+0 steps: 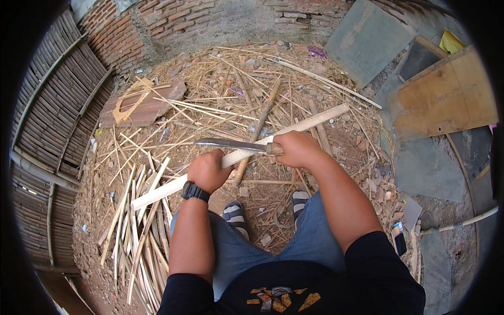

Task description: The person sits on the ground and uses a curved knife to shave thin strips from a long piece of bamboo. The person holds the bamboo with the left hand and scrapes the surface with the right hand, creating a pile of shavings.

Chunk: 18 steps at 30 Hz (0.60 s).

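Note:
A long pale strip of split bamboo [315, 118] slants across in front of me, its lower end out to the left and its upper end to the far right. My left hand [209, 171] is wrapped round it left of the middle. My right hand [298, 150] grips the wooden handle of a machete [231, 143], whose dark blade points left and lies across the strip, close above my left hand. Whether the edge bites into the bamboo, I cannot tell.
Many split bamboo strips [137, 226] lie heaped at my left. Round sticks [269, 107] and shavings litter the ground ahead. A rusty sheet [113, 107] lies far left. Bamboo fencing [47, 131], a brick wall [178, 21] and leaning boards [443, 94] enclose the place.

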Motion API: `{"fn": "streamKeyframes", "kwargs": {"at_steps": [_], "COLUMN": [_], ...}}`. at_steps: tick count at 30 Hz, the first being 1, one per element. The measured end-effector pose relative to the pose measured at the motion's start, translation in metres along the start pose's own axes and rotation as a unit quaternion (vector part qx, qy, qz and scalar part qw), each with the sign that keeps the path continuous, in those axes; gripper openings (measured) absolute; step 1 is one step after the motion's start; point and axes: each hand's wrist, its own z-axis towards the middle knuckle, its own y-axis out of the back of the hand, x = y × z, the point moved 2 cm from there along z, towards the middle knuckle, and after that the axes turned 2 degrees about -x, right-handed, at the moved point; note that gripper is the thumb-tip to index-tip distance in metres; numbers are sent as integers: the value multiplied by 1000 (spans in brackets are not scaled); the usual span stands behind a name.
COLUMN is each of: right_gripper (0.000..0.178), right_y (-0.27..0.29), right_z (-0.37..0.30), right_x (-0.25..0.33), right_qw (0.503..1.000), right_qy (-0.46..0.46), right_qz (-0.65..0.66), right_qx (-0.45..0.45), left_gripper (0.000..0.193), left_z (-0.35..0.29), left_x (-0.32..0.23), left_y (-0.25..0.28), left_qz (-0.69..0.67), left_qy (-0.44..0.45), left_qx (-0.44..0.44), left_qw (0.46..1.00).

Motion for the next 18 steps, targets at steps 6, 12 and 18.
{"fn": "streamKeyframes", "kwargs": {"at_steps": [6,12,18], "right_gripper": [42,43,45], "right_y": [2,-1,-2], "right_z": [0,1,2], "right_x": [3,0,-1], "right_qw": [1000,1000,1000], "right_qy": [-4,-12,-8], "right_qz": [-13,-11,4], "right_qx": [7,12,15], "left_gripper": [41,41,42], "left_z": [0,0,0], "left_x": [-2,-1,0], "left_y": [1,0,-2], "left_qz": [-2,-3,2], "left_qy": [6,5,0], "left_qx": [6,10,7], "left_qw": [1000,1000,1000]}}
